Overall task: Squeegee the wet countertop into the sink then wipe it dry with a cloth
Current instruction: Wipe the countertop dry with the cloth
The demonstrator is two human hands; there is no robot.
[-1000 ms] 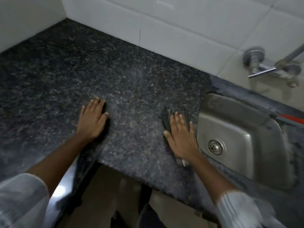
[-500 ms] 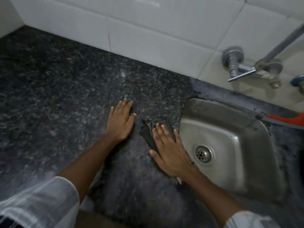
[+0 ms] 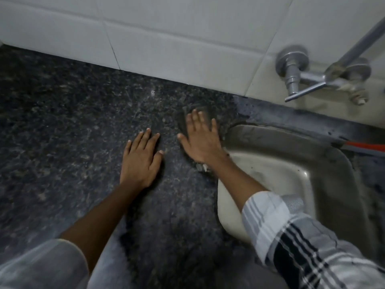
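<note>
My right hand (image 3: 201, 140) lies flat, fingers spread, pressing a dark cloth (image 3: 182, 118) onto the speckled black granite countertop (image 3: 62, 126) just left of the steel sink (image 3: 325, 178). The cloth shows past the fingertips and near the wrist; most of it is hidden under the palm. My left hand (image 3: 141, 161) rests flat on the counter beside it, fingers apart, holding nothing. A red squeegee (image 3: 366, 146) lies on the ledge behind the sink at the right edge, only partly in view.
White wall tiles (image 3: 166, 38) run along the back of the counter. A metal tap (image 3: 295, 80) with its lever and a pipe juts from the wall above the sink. The sink's near-left rim sits under my right forearm.
My right hand has slid the cloth away from me, toward the wall along the sink's left side. My left hand has shifted closer to the right one. The view has moved nearer and rightward.
</note>
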